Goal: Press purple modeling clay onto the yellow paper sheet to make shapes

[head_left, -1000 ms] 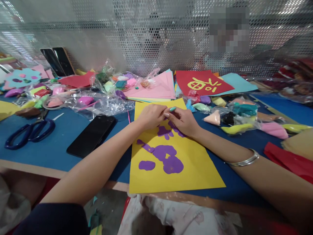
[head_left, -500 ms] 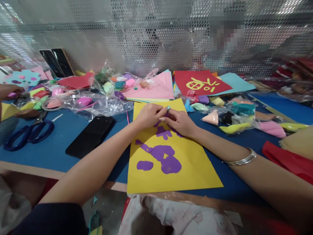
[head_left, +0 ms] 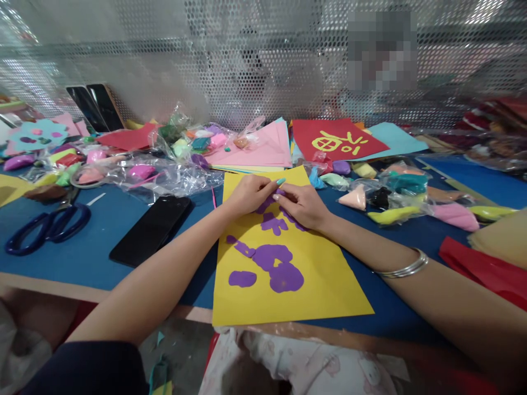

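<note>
Purple clay [head_left: 287, 277] lies on a yellow sheet [head_left: 329, 293], where the left hand [head_left: 252, 193] and right hand [head_left: 307, 207] sit close together at the far end; I cannot tell whether either grip holds any. Leftward lie a phone [head_left: 151, 230] and scissors [head_left: 51, 224]; beyond, bagged clay [head_left: 455, 217] and a red sheet [head_left: 338, 126] crowd the tabletop [head_left: 99, 258].

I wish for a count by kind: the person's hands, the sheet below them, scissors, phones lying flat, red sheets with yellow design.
Hands (left hand, right hand): 2
Yellow sheet: 1
Scissors: 1
Flat-lying phone: 1
Red sheet with yellow design: 1
Total: 6
</note>
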A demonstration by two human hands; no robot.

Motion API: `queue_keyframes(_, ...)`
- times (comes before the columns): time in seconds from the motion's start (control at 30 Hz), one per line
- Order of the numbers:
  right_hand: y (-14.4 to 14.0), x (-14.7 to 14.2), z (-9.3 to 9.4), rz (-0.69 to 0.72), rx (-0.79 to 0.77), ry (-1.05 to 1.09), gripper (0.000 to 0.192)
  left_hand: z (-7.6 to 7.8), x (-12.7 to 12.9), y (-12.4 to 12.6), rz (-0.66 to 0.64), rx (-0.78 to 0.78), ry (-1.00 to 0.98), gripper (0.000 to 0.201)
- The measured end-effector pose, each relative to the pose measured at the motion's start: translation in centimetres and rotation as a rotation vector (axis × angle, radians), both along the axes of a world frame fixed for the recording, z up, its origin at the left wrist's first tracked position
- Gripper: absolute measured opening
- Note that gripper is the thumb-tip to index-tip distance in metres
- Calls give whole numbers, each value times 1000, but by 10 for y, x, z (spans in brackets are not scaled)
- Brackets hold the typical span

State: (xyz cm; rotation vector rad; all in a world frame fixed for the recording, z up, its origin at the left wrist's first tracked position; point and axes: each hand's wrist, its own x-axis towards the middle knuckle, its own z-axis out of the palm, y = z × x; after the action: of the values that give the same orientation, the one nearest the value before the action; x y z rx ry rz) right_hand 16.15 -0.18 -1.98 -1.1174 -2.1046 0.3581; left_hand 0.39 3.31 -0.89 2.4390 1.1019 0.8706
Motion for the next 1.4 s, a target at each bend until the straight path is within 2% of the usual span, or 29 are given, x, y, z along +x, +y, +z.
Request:
queue_keyframes(0.17,-1,1,0,-9,50,-26,25,2,-1,2,125,91,-38,44)
queue_keyframes(0.3,-1,0,-2,6,43,-150,24,5,-1,0,202,82,-153,44)
queue_keyframes(0.43,2,-1,-3,-15,18,-210,19,7,2,-6,124,-1,-218,45)
queue_keyframes(0.6,3,0,-3,-35,-18,-191,12,9,2,-13,-11,-95,-156,34)
queue_keyframes(0.73,3,0,-3,-41,-19,-162,20,8,2,-12,-16,-66,-144,23)
queue_keyframes(0.9,4,1,-3,-61,-10,-153,28,3,0,-9,11,-37,-144,22)
queue_keyframes(1.07,5,1,-2,-49,-17,-199,26,2,-2,-10,-29,22,3,29)
queue_keyframes(1.3,7,1,-6,-67,36,-181,24,4,-2,-11,25,224,260,39)
queue_keyframes(1.4,6,1,-6,-77,57,-150,23,6,-2,-11,59,284,312,39)
